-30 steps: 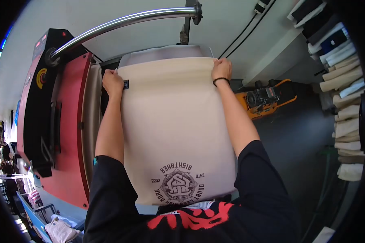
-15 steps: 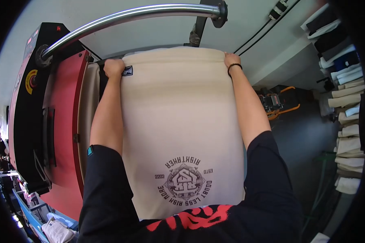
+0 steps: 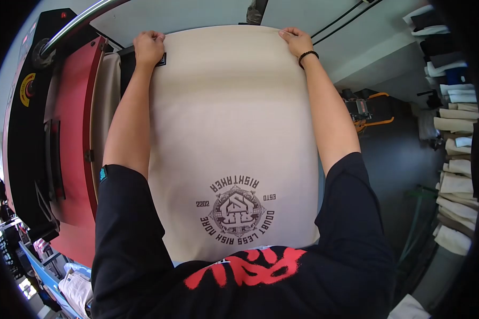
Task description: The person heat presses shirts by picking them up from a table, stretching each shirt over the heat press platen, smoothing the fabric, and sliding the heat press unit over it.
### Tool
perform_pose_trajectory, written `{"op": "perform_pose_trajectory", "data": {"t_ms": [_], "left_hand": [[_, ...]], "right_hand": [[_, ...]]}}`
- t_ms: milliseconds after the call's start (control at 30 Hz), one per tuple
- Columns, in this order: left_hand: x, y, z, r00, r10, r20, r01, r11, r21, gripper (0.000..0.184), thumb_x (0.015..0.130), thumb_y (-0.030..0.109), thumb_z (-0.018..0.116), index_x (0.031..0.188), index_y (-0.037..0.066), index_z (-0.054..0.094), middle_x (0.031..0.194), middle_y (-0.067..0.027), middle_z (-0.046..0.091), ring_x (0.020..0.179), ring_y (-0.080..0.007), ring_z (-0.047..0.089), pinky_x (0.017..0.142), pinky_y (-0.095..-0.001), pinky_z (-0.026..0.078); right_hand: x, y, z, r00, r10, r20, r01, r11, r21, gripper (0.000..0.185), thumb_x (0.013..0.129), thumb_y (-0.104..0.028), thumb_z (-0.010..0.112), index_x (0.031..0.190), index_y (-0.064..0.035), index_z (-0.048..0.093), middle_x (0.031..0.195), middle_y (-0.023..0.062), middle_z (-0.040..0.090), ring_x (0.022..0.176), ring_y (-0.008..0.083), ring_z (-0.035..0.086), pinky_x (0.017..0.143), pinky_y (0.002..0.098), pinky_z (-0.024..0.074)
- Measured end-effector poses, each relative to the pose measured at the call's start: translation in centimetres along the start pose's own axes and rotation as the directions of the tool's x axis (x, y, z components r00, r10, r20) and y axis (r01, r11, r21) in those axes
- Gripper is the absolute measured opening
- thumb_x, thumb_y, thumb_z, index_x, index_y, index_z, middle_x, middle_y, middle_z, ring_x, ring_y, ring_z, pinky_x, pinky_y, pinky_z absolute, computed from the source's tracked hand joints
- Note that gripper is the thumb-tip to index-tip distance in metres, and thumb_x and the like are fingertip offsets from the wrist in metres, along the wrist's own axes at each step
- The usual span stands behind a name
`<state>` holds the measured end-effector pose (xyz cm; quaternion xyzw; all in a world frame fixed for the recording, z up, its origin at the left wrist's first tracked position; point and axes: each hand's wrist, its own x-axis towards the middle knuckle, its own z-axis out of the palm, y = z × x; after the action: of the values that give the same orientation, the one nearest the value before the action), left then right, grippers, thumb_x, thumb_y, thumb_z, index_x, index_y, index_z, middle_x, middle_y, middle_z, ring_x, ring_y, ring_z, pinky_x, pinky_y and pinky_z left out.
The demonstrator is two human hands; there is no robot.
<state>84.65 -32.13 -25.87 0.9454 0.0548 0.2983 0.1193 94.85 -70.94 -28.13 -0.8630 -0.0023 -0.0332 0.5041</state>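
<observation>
A cream shirt [image 3: 234, 122] lies flat over the press bed, a dark round print [image 3: 236, 211] with lettering at its near end. The lettering reads upside down from here. At the far left corner, my left hand [image 3: 150, 49] is closed on the shirt's edge, just above a small dark label [image 3: 162, 59]. My right hand [image 3: 298, 41], with a dark bracelet [image 3: 308, 55] at the wrist, pinches the far right corner between thumb and fingers. Most of the bed beneath is hidden by the cloth.
To the left stands a heat press with a red plate [image 3: 72, 143] and a black housing [image 3: 24, 138]. A metal tube [image 3: 85, 20] curves across the upper left. Folded garments [image 3: 457, 173] are stacked along the right. An orange-handled machine [image 3: 364, 109] stands on the floor.
Both hands and the shirt's far edge sit higher in view, and the print has shifted up as well. My right hand has moved from the shirt's side onto its far corner.
</observation>
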Motion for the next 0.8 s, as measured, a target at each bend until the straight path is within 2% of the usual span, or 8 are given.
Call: {"op": "perform_pose_trajectory", "data": {"t_ms": [100,400,500,533,600,667,733,800], "left_hand": [[1.1,0.4,0.9,0.958,-0.242,0.152,0.264,0.954,-0.144,0.022,0.082,0.021,0.06,0.076,0.0,0.067,0.089,-0.0211,0.066,0.092,-0.0361,0.061,0.082,-0.0408,0.047],[3.1,-3.5,2.3,0.85,-0.186,0.492,0.338,0.911,-0.238,0.027,0.08,0.021,0.059,0.094,-0.002,0.065,0.088,-0.0229,0.066,0.087,-0.0386,0.062,0.08,-0.0397,0.047],[2.5,-2.9,2.7,0.945,-0.099,0.311,0.149,0.979,-0.141,0.033,0.088,0.027,0.057,0.104,-0.001,0.063,0.096,-0.0206,0.066,0.089,-0.0342,0.063,0.08,-0.0376,0.047],[1.4,-2.0,2.2,0.938,-0.099,0.331,0.154,0.978,-0.142,0.033,0.088,0.027,0.057,0.104,-0.001,0.063,0.096,-0.0206,0.066,0.089,-0.0342,0.063,0.08,-0.0376,0.047],[-0.4,0.6,-0.4,0.995,-0.061,0.08,0.058,0.998,0.039,0.031,0.093,0.028,0.054,0.113,0.006,0.045,0.099,-0.0151,0.063,0.099,-0.0302,0.057,0.091,-0.0506,0.045],[-4.5,4.9,-5.1,0.999,-0.031,-0.028,0.027,0.99,-0.137,0.032,0.091,0.028,0.055,0.111,0.004,0.053,0.101,-0.0166,0.064,0.097,-0.0316,0.059,0.087,-0.0436,0.046],[-11.7,7.6,-10.3,0.981,0.053,-0.188,-0.101,0.961,-0.258,0.029,0.086,0.023,0.059,0.106,0.002,0.061,0.099,-0.0164,0.064,0.095,-0.0338,0.057,0.084,-0.0391,0.044],[-20.4,11.6,-17.7,1.0,0.007,0.009,-0.004,0.966,-0.259,0.027,0.087,0.016,0.059,0.111,0.003,0.057,0.11,-0.0165,0.059,0.101,-0.034,0.053,0.087,-0.039,0.042]], "right_hand": [[0.7,-0.7,0.5,0.998,0.023,-0.065,-0.029,0.994,-0.103,0.021,0.078,-0.024,0.073,0.092,-0.0081,0.07,0.09,0.0044,0.069,0.08,0.0142,0.061,0.076,0.0282,0.0465],[2.7,-0.5,0.7,0.983,0.154,0.097,-0.155,0.988,-0.006,0.024,0.078,-0.027,0.071,0.083,-0.004,0.07,0.086,0.0088,0.069,0.081,0.0245,0.063,0.08,0.0337,0.0475],[0.5,-2.4,0.7,0.99,0.13,0.058,-0.105,0.94,-0.324,0.025,0.08,-0.027,0.067,0.094,-0.0063,0.069,0.101,0.0121,0.066,0.094,0.0283,0.059,0.089,0.0355,0.0436],[-0.3,-2.2,0.6,1.0,-0.01,-0.017,0.004,0.944,-0.33,0.028,0.08,-0.032,0.066,0.097,-0.0093,0.068,0.101,0.0109,0.066,0.094,0.0279,0.059,0.088,0.0349,0.0437],[-1.8,-2.7,-0.9,0.98,-0.178,-0.088,0.137,0.927,-0.35,0.032,0.079,-0.037,0.066,0.1,-0.0124,0.068,0.1,0.0098,0.066,0.093,0.0276,0.06,0.087,0.0343,0.0437],[-7.3,-1.5,-3.6,0.81,-0.585,0.022,0.485,0.649,-0.586,0.033,0.081,-0.033,0.064,0.108,-0.0142,0.064,0.117,0.0113,0.059,0.109,0.0317,0.052,0.094,0.0381,0.04],[-16.5,-1.7,-7.3,0.831,-0.538,0.139,0.531,0.694,-0.486,0.034,0.082,-0.028,0.064,0.113,-0.0132,0.062,0.13,0.0128,0.049,0.12,0.0319,0.043,0.1,0.0405,0.035],[-28.3,-3.4,-11.1,0.868,-0.418,0.269,0.497,0.741,-0.451,0.039,0.082,-0.025,0.063,0.118,-0.0098,0.059,0.135,0.0144,0.045,0.125,0.0352,0.038,0.103,0.043,0.0307]]}}
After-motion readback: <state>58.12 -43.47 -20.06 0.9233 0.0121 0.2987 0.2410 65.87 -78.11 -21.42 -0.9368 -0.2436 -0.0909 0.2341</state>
